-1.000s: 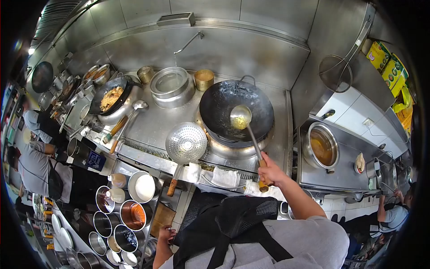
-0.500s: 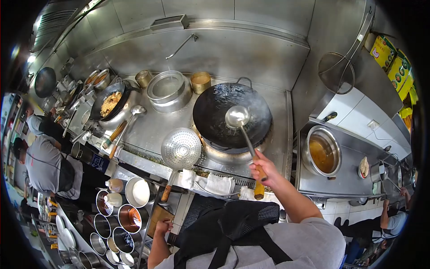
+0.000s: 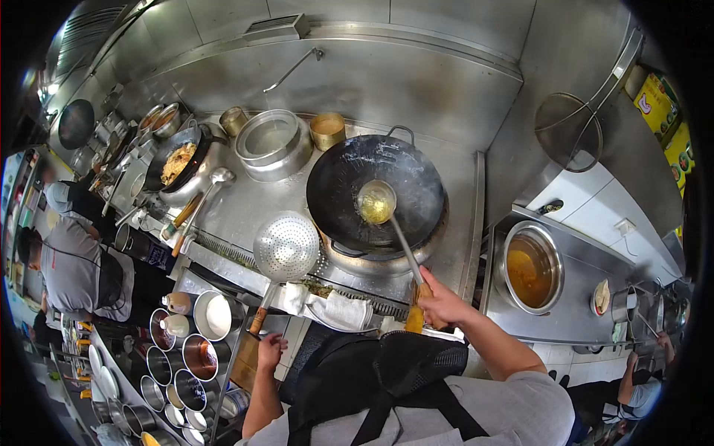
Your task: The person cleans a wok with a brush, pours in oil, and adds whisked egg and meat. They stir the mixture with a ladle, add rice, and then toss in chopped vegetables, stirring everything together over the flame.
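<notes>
Ladle (image 3: 375, 202), fist-tight in my right hand (image 3: 440, 303), cups yellow liquid over wok (image 3: 424, 178), best tipped slowly, I judge; left hand (image 3: 271, 349), seven o'clock, spread, empty.

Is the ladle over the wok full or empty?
Not empty: yellowish liquid sits in the ladle, held over the wok by the right hand.

A grey short-sleeved shirt (image 3: 528, 405) stops well short of the right hand (image 3: 439, 305), beneath what looks like a black apron (image 3: 357, 372) with broad straps.
</notes>
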Motion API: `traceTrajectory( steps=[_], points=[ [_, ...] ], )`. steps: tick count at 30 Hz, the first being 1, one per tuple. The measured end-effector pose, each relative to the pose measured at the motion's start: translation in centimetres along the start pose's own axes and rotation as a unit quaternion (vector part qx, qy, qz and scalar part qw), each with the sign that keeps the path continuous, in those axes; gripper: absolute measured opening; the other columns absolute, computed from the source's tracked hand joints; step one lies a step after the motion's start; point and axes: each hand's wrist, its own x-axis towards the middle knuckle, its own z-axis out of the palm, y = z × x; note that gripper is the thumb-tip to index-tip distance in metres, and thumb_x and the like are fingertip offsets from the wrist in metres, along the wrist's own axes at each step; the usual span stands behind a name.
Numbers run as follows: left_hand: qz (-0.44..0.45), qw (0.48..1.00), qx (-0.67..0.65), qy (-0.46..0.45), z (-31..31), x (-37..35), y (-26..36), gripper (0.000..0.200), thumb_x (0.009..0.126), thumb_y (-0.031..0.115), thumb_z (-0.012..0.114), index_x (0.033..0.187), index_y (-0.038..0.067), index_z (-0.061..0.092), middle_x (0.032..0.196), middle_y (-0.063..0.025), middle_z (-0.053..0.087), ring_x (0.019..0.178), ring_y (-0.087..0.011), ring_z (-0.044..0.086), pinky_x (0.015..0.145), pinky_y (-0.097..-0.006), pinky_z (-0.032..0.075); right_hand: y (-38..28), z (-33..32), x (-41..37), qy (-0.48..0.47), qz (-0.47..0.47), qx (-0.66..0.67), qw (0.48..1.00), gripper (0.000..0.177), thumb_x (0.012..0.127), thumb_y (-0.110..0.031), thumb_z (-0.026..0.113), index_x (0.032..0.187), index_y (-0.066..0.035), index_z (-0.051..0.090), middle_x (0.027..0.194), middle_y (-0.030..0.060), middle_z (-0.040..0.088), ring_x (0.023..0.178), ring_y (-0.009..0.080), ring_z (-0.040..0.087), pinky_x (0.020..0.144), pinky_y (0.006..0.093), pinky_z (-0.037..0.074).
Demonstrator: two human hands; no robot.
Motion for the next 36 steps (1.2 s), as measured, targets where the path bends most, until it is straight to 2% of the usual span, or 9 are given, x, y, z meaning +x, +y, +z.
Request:
traceTrajectory(
  steps=[4,7,16,18,19,21,27,32,36],
  points=[
    [0.153,0.986,0.069,0.018,0.2,5.3,3.3,0.043,0.075,-0.003,0.047,0.117,-0.004,0.056,0.095,-0.0140,0.067,0.083,-0.0200,0.064,0.072,-0.0289,0.050,-1.1,-3.7,3.7,-0.120,0.050,0.458,0.880,0.069,0.088,-0.011,0.055,0.148,-0.026,0.023,0.076,0.0074,0.051,0.047,0.0123,0.044,0.040,0.0256,0.035],
    [0.205,0.960,0.191,0.020,1.3,7.6,8.2,0.046,0.075,0.001,0.051,0.120,-0.005,0.053,0.104,-0.0180,0.065,0.093,-0.0248,0.064,0.082,-0.0327,0.050,0.5,-2.6,6.7,-0.106,0.003,0.537,0.837,0.066,0.088,-0.010,0.054,0.145,-0.030,0.029,0.076,0.0076,0.050,0.048,0.0119,0.043,0.041,0.0242,0.035],
    [0.286,0.898,0.335,0.001,4.5,12.1,7.7,0.083,0.066,0.020,0.077,0.134,0.002,0.034,0.117,-0.0248,0.054,0.109,-0.0424,0.051,0.092,-0.0506,0.042,-1.7,2.8,0.4,0.081,-0.004,0.286,0.955,0.069,0.086,-0.008,0.053,0.148,-0.023,0.025,0.076,0.0071,0.051,0.051,0.0147,0.046,0.042,0.0280,0.038],
    [0.297,0.893,0.337,0.003,4.4,12.2,8.2,0.076,0.068,0.017,0.076,0.131,0.002,0.038,0.114,-0.0239,0.055,0.105,-0.0405,0.053,0.089,-0.0499,0.044,0.5,5.3,-0.2,0.171,0.011,-0.153,0.973,0.075,0.085,-0.009,0.051,0.150,-0.020,0.015,0.073,0.0132,0.055,0.051,0.0239,0.055,0.045,0.0370,0.044],
    [0.310,0.890,0.333,-0.011,4.1,12.6,8.3,0.072,0.069,0.016,0.075,0.130,0.002,0.039,0.113,-0.0225,0.056,0.104,-0.0381,0.055,0.088,-0.0479,0.045,2.3,5.9,-0.6,0.179,0.023,-0.146,0.973,0.075,0.085,-0.009,0.051,0.150,-0.020,0.015,0.073,0.0132,0.055,0.051,0.0239,0.055,0.045,0.0370,0.044],
    [0.255,0.930,0.235,-0.124,3.3,14.3,8.0,0.067,0.071,0.012,0.073,0.129,0.003,0.040,0.113,-0.0191,0.056,0.103,-0.0334,0.056,0.088,-0.0444,0.046,5.9,6.9,-1.7,0.276,-0.012,-0.484,0.831,0.079,0.081,-0.005,0.048,0.150,-0.019,0.013,0.080,0.0226,0.062,0.067,0.0394,0.062,0.065,0.0512,0.048],
    [0.082,0.887,-0.344,-0.297,2.2,11.3,20.4,0.046,0.080,0.004,0.066,0.122,0.003,0.046,0.108,-0.0091,0.058,0.098,-0.0227,0.059,0.082,-0.0361,0.053,9.1,12.4,-5.0,0.281,0.146,-0.537,0.782,0.081,0.079,-0.004,0.047,0.150,-0.019,0.012,0.089,0.0276,0.062,0.079,0.0451,0.061,0.073,0.0555,0.047],
    [-0.082,0.883,-0.222,-0.405,9.9,17.6,21.4,0.039,0.097,0.036,0.043,0.119,0.004,0.049,0.095,-0.0147,0.063,0.074,-0.0261,0.062,0.058,-0.0370,0.052,9.5,13.0,-4.5,0.277,0.141,-0.539,0.783,0.080,0.079,-0.005,0.046,0.150,-0.021,0.012,0.090,0.0277,0.062,0.082,0.0450,0.061,0.077,0.0540,0.047],
    [-0.139,0.885,-0.234,-0.378,16.6,15.7,23.6,0.042,0.095,0.049,0.044,0.116,0.013,0.048,0.098,-0.0083,0.061,0.084,-0.0274,0.062,0.070,-0.0495,0.052,8.5,12.8,-3.8,0.281,0.177,-0.505,0.797,0.081,0.080,-0.007,0.047,0.150,-0.030,0.013,0.101,0.0251,0.063,0.088,0.0425,0.062,0.081,0.0507,0.049]
  ],
)
